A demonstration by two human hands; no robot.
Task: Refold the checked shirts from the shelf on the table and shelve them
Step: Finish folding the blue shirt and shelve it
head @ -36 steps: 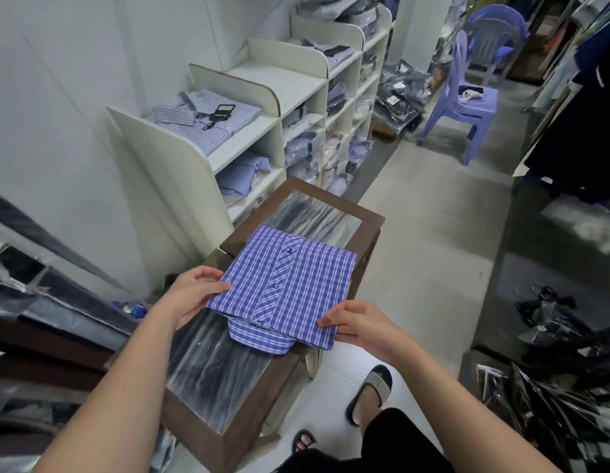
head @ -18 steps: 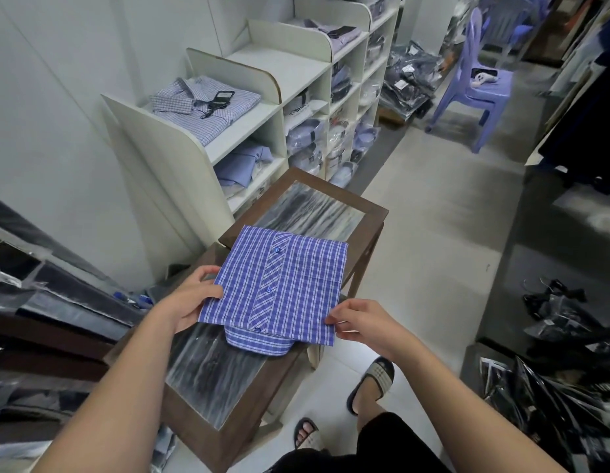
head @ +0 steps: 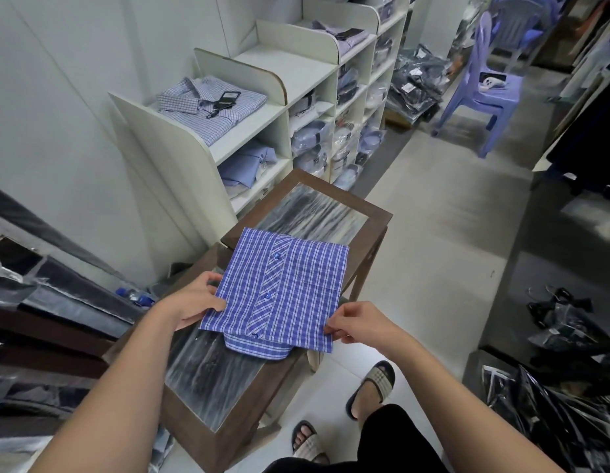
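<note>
A folded blue checked shirt [head: 283, 291] lies button-side up over the wooden table [head: 375, 213], its collar end nearest me. My left hand [head: 194, 302] grips its left edge, thumb on top and fingers underneath. My right hand [head: 358, 324] pinches the near right corner. The shirt looks slightly raised off the tabletop at the hands. A pale checked shirt [head: 211, 107] with a black tag lies on the top of the white shelf unit [head: 180, 155] to the left.
Bagged and folded shirts fill the lower shelf compartments [head: 317, 145]. A purple plastic chair [head: 484, 87] stands far right on the tiled floor. Dark plastic bags [head: 569, 387] lie on the right; dark boards [head: 57, 302] on the left. My sandalled feet [head: 371, 387] are below the table.
The view has tilted slightly. Both hands keep hold of the shirt, which has shifted a little toward me and looks lifted at its near edge.
</note>
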